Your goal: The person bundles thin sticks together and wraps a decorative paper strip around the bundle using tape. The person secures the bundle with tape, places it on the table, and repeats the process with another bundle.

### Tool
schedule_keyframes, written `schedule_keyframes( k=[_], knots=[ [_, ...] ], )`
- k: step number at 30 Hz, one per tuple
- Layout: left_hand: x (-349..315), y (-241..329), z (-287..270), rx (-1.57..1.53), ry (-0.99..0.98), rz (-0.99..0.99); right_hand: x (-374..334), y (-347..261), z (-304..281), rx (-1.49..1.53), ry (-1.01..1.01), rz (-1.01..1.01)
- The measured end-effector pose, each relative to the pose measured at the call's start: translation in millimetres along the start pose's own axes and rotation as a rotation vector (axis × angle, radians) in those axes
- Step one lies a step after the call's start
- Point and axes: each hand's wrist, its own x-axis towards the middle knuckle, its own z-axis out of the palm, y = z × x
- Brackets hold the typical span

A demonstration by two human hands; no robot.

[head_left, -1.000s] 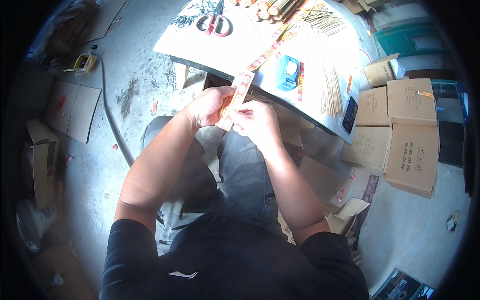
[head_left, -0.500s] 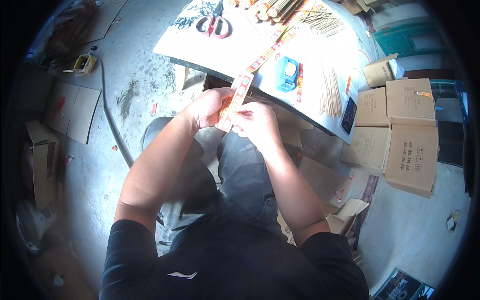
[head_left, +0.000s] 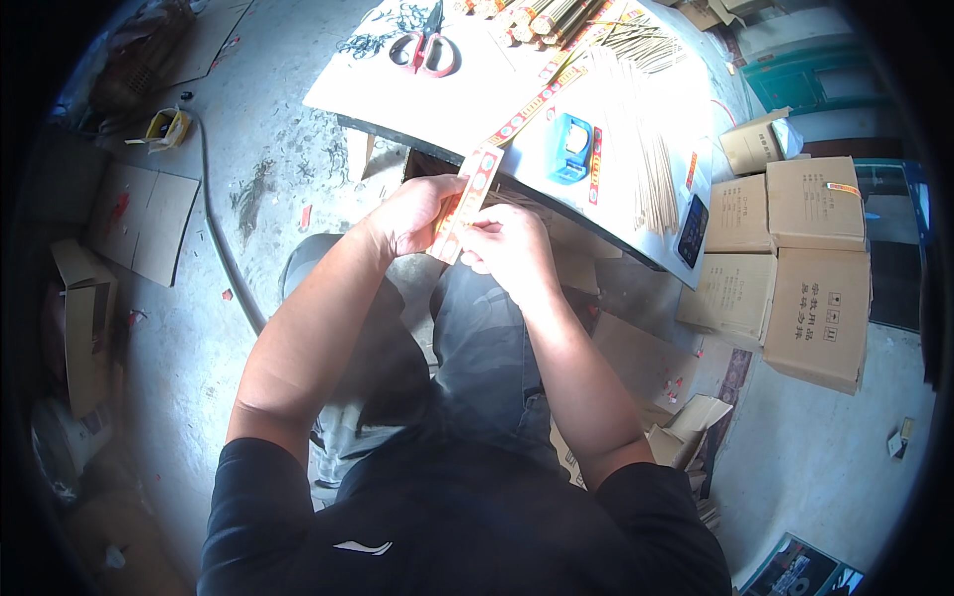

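Just off the near edge of the white table (head_left: pixel 447 109), both hands hold a long, narrow red-and-yellow printed paper packet (head_left: pixel 480 174), tilted with its upper end toward the table. My left hand (head_left: pixel 415 216) wraps its left side, thumb lying across the front. My right hand (head_left: pixel 509 245) pinches the packet's lower right side with bent fingertips; whether something small is between them is hidden. A similar printed strip (head_left: pixel 525 114) runs across the table behind the packet. Close by on the tabletop stands a blue tape dispenser (head_left: pixel 569 149), with loose thin sticks (head_left: pixel 651 174) to its right.
Red-handled scissors (head_left: pixel 425 55) lie at the table's far left, beside dark tangled ties (head_left: pixel 383 35). Bundled sticks (head_left: pixel 537 20) are piled at the back. A dark-screened device (head_left: pixel 694 228) sits at the right corner. Cardboard boxes (head_left: pixel 815 298) stack on the right; a hose (head_left: pixel 219 248) crosses the floor.
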Motion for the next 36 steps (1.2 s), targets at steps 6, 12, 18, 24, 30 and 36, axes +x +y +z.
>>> schedule_keyframes(
  k=[6, 12, 18, 24, 30, 36],
  knots=[
    [4, -2, -6, -0.031, -0.027, -0.001, 0, 0, 1, -0.007, 0.011, -0.011],
    [2, -1, -3, -0.031, -0.024, 0.0, 1, 2, 1, -0.02, 0.006, 0.004],
    [-2, 2, 1, -0.003, -0.015, -0.019, 5, 12, -3, 0.011, 0.019, -0.052],
    [7, -3, -9, -0.019, -0.014, -0.014, 7, 13, -2, 0.02, 0.002, -0.048],
    [5, -1, -2, -0.025, -0.002, -0.006, 2, 4, -1, 0.064, -0.01, 0.011],
    [4, -1, -3, -0.027, 0.007, -0.003, 2, 2, 1, 0.027, -0.008, 0.008]
  ],
)
